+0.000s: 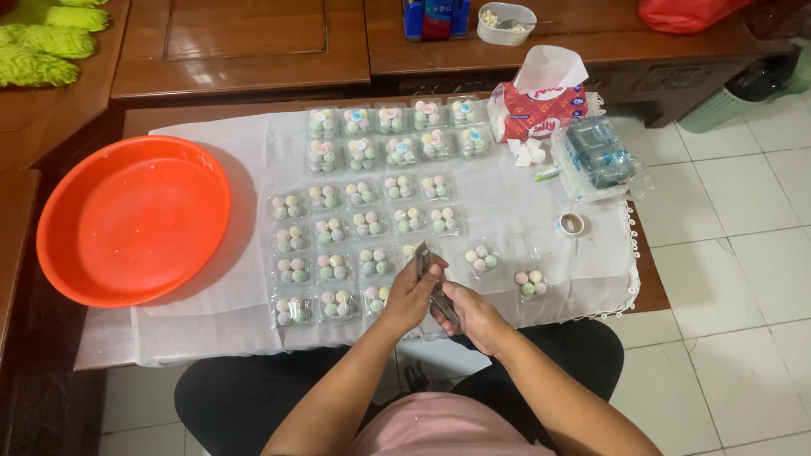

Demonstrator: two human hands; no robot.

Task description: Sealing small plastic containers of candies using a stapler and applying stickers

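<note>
Leftmost, orange basin (127,221) on white cloth (236,143); rows of clear boxes of pastel balls (363,194); left hand (411,294) and right hand (473,317), fingers pinching a stapler (432,283) at the table's near edge; tissue pack (541,105).

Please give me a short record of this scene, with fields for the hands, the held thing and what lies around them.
left hand: grips the upper end of a narrow clear-and-metal object, over the table's near edge
right hand: holds the lower end of the same object
held object: kind unclear
plastic boxes: clear, rows on the white cloth, each with small pastel balls
orange basin: left side, nothing large inside
tissue pack: far right
tape roll: right of the rows
</note>
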